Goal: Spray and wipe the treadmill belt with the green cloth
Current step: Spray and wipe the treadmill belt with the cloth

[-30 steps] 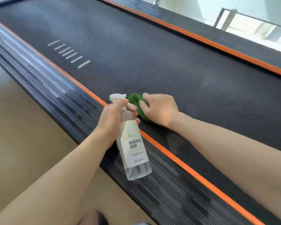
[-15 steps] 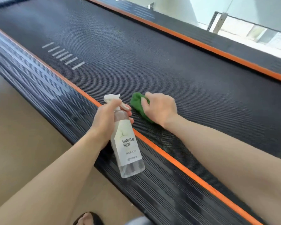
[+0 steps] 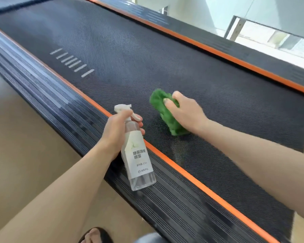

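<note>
Watching the head view, I see the right hand (image 3: 186,111) pressing the cloth (image 3: 167,114) onto the belt (image 3: 147,50), its grip closed around the bunched green fabric, fingertips dug into the top of it. Compared with a second ago, the cloth sits farther out on the belt: then it lay right beside the orange strip (image 3: 191,171) and almost touched the bottle's nozzle, and now it is apart from both, toward the belt's middle. More of the cloth shows, trailing back under the wrist toward me. Its edge is blurred, so I judge the hand is mid-stroke.

The left hand (image 3: 118,130) grips the bottle (image 3: 139,155) by the neck, one finger laid across the trigger, grip clenched on it. It hangs over the ribbed side rail (image 3: 42,95) and the orange strip, as it did before, tilted with the nozzle pointing up the belt. I cannot tell whether the trigger is being pulled; no mist is visible.

On the belt just behind the cloth, near my side, I see a slightly darker, shinier patch, which I take to be the dampened area already wiped. White dashes (image 3: 72,62) lie well up the belt, untouched.

I read this as the wiping step under way: the stroke runs from the near edge outward. Most of the belt looks unwiped, so spraying and wiping have far to go.

At the bottom edge I see a foot in a sandal (image 3: 95,235) on the floor.
</note>
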